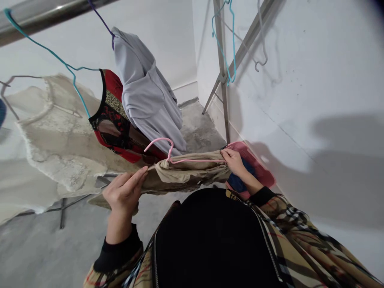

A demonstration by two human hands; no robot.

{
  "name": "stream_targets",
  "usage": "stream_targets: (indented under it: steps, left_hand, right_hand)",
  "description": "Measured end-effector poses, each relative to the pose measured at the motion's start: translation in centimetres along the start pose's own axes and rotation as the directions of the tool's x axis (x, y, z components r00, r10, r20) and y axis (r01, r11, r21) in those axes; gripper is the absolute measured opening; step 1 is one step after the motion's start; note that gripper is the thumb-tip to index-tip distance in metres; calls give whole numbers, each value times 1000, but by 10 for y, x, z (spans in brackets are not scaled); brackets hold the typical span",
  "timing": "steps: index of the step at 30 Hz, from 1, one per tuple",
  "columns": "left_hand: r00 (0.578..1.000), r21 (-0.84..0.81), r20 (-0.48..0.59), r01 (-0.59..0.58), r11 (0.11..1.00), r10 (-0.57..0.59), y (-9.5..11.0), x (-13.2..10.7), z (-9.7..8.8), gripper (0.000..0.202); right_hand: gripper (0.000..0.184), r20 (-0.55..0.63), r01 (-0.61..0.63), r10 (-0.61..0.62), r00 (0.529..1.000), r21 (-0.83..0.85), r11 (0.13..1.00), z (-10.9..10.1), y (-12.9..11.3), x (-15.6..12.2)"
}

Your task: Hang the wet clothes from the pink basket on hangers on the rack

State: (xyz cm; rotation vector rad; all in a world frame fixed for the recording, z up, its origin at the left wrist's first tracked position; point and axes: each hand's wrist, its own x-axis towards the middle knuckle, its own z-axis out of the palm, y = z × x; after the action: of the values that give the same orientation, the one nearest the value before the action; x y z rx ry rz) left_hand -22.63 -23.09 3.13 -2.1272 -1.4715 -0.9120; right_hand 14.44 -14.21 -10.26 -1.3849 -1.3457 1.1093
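A beige garment is stretched sideways in front of my body, with a pink hanger inside its upper edge. The hanger's hook stands up, free of the rail. My left hand pinches the garment's left end between thumb and fingers. At the other end my right hand grips the cloth together with the tip of the hanger's arm. The lower part of the garment hangs below and is partly hidden by my body.
On the metal rail hang a grey garment, a red and black garment and a cream lace top. A pink basket holding dark blue cloth stands by the wall. Blue hangers dangle near the rack's legs.
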Motion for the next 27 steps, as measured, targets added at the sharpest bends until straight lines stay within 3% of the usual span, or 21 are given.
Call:
stream_targets:
  steps: [2,6,10,12,13,15,17,18,20,22,23,25,27]
  left_hand:
    - [1000,3,-7,-5,1000,5,1,1,1,26]
    - [998,17,-24,-50,999,50,2,1,-1,24]
    - [995,80,50,-92,993,88,2,-3,-1,26]
    - [997,97,68,-33,995,27,3,-7,1,25]
    - [998,94,56,16,995,-21,3,-10,3,24]
    - [990,42,12,139,989,-139,4,-17,7,20]
    - [966,-62,-15,256,965,-257,3,-24,12,17]
    - [952,-119,-16,300,946,-304,3,-26,14,16]
    - [932,-204,-3,354,913,-362,3,-30,18,15]
    - [923,-234,26,379,896,-384,3,-32,22,15]
    - [920,-239,44,388,890,-389,3,-32,24,15]
    - [918,-250,83,397,883,-389,4,-31,29,17]
    - [918,-276,114,395,876,-379,6,-29,33,18]
  right_hand:
    - [36,-92,94,-109,990,-150,984,-1,-3,0]
    - [38,-162,143,-202,966,-319,937,-6,-4,4]
    - [40,-168,157,-225,960,-345,925,-19,-9,8]
    - [41,-78,154,-182,980,-280,947,-28,-16,7]
    - [42,36,145,-141,989,-240,960,-33,-19,6]
    - [42,304,113,-55,951,-178,978,-43,-24,2]
    - [39,393,105,-27,919,-179,978,-52,-25,0]
    - [38,336,117,-44,941,-201,973,-55,-25,0]
    - [37,105,165,-142,984,-265,950,-59,-24,2]
    - [40,-3,271,-289,957,-344,899,-59,-27,4]
    - [43,21,342,-362,932,-385,857,-56,-30,4]
    - [50,170,477,-455,874,-471,741,-50,-42,5]
    - [52,322,553,-452,832,-554,622,-43,-56,7]
